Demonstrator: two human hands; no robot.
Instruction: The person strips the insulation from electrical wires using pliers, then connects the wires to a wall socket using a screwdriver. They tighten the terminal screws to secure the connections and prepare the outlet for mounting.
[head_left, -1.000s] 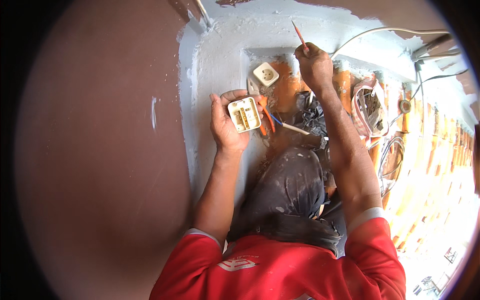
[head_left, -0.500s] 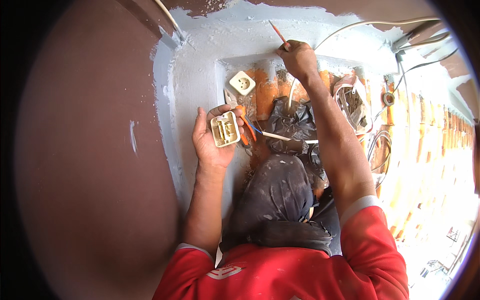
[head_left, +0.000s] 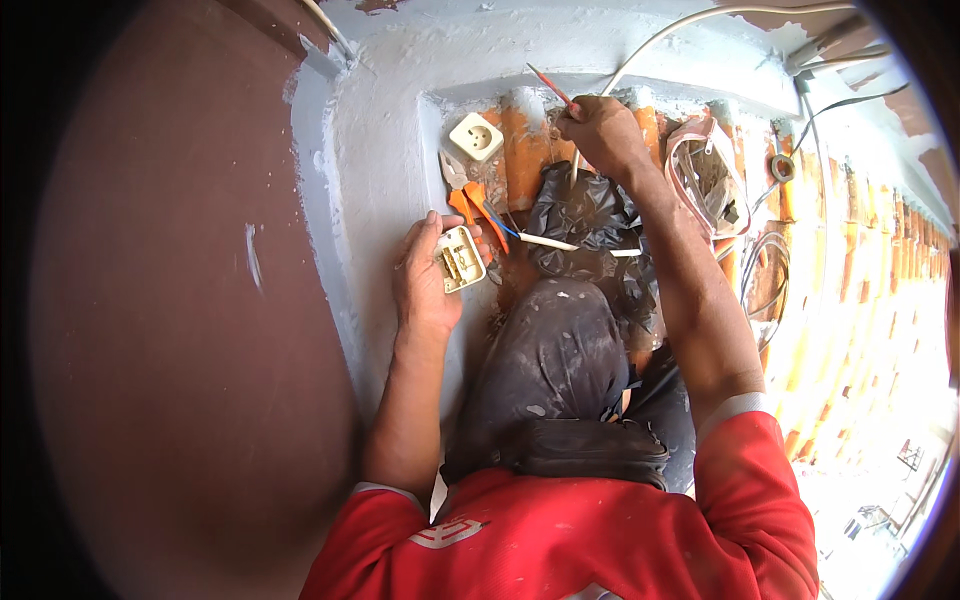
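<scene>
My left hand (head_left: 421, 283) is closed around an open cream socket housing (head_left: 460, 262), with brass contacts showing inside. Higher up on the right, my right hand (head_left: 606, 131) grips a slim red screwdriver (head_left: 545, 81), its tip pointing up-left. A cream socket faceplate (head_left: 476, 137) lies between the hands on the roof tiles. Orange-handled pliers (head_left: 462, 202) rest just above my left hand, beside a white cable (head_left: 545, 242) with a blue wire at its end.
Crumpled black plastic (head_left: 585, 210) lies beyond my knee. An open pink-trimmed bag (head_left: 707, 180), a roll of tape (head_left: 782, 168) and coiled cables (head_left: 762, 290) are at the right. A brown wall (head_left: 180, 280) and painted grey ledge (head_left: 360, 150) border the left and top.
Relative to the faceplate, my left hand with the housing has moved a little toward me. My right hand has come down from its earlier height, the screwdriver slightly more tilted.
</scene>
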